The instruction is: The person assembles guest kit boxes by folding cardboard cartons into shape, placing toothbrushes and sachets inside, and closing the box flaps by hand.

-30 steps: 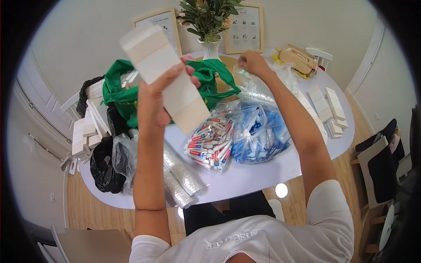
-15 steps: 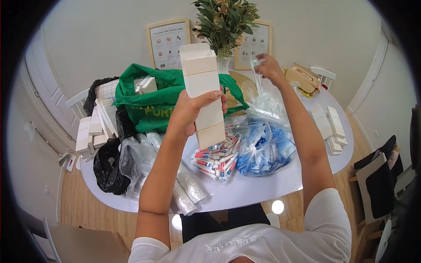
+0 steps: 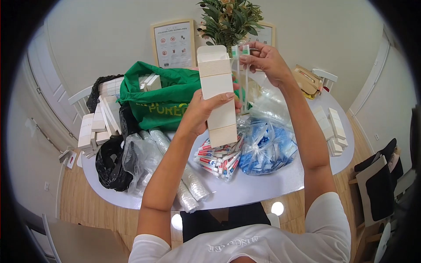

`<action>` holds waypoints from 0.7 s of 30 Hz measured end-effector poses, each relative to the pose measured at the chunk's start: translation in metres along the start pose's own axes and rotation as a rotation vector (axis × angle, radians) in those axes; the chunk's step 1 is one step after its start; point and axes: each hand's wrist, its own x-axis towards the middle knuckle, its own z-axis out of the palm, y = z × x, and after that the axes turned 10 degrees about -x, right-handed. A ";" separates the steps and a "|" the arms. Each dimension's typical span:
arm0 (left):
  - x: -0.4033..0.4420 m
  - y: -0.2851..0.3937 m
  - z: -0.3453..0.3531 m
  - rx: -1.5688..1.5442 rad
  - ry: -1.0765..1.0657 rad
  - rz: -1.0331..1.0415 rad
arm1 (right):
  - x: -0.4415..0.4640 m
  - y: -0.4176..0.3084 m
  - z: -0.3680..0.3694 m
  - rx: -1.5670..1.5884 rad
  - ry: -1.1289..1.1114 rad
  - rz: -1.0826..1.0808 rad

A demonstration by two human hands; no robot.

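My left hand is wrapped round a long white box, held upright with its top flap raised. Just right of the box, my right hand pinches two white toothbrushes with green and white bristles near their heads; they seem to be in a clear wrapper. Their handles hang down beside the box. Below the hands lies a heap of small toothpaste tubes with red and blue print. A clear bag of blue-and-white packets sits to its right. Behind that is a clear plastic bag, contents unclear.
A green bag with white boxes stands at the back left. Stacked white boxes and a black plastic bag lie left. Clear-wrapped rolls lie at the front. More white boxes are at right. A flower arrangement stands behind.
My right hand has moved left and slightly down with the toothbrushes, to beside the box. My left hand and the box have shifted a little to the right.
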 end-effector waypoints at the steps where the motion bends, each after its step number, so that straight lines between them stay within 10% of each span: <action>1: -0.001 0.000 0.000 0.003 0.003 -0.002 | -0.002 -0.006 0.010 0.037 -0.012 -0.026; 21: -0.001 0.005 0.006 -0.432 0.054 0.037 | -0.024 -0.016 0.031 0.068 -0.012 -0.124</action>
